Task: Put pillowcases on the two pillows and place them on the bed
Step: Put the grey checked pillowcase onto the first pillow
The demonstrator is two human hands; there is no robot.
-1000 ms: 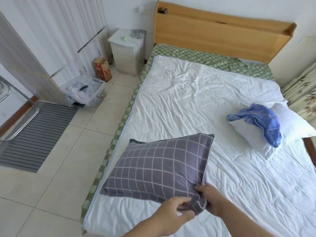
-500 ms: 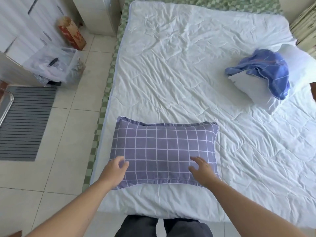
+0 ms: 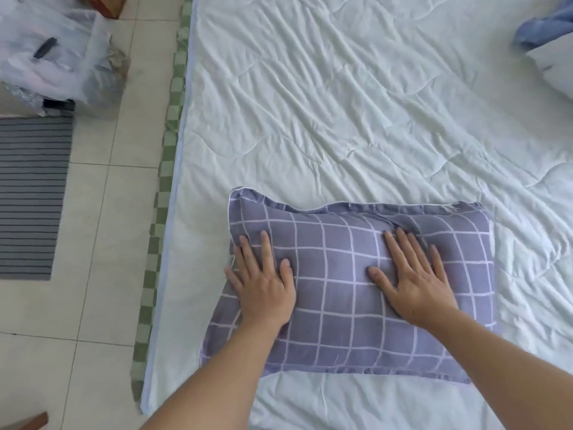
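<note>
Both hands lie flat with fingers spread wide, palms down, gripping nothing. The left hand [image 3: 263, 283] presses the left part of the cased pillow [image 3: 350, 293], its little finger reaching just past the pillow's left edge; the right hand [image 3: 412, 274] presses the right-centre part, and the fabric dents under its fingertips. Bare forearms run from the bottom of the view up to the hands.

The pillow wears a purple pillowcase with a white grid and lies flat on the bed [image 3: 356, 119], near the bed's foot end and closer to its left side. Its flat border lifts slightly at the far-left corner.

The bed is covered by a wrinkled white quilt with wavy stitching. A green checked sheet [image 3: 161, 187] shows as a narrow strip along the left edge. At the far right, a second pillow [image 3: 555, 69], white and uncased, is cut off by the frame, with blue cloth [image 3: 545, 26] lying on it. Wide bare quilt separates it from the purple pillow.

Left of the bed is pale tiled floor [image 3: 102, 243]. A grey striped mat [image 3: 31, 197] lies at the left margin, and a clear plastic bin [image 3: 62, 57] with mixed contents stands beyond it, near the bed's side.
</note>
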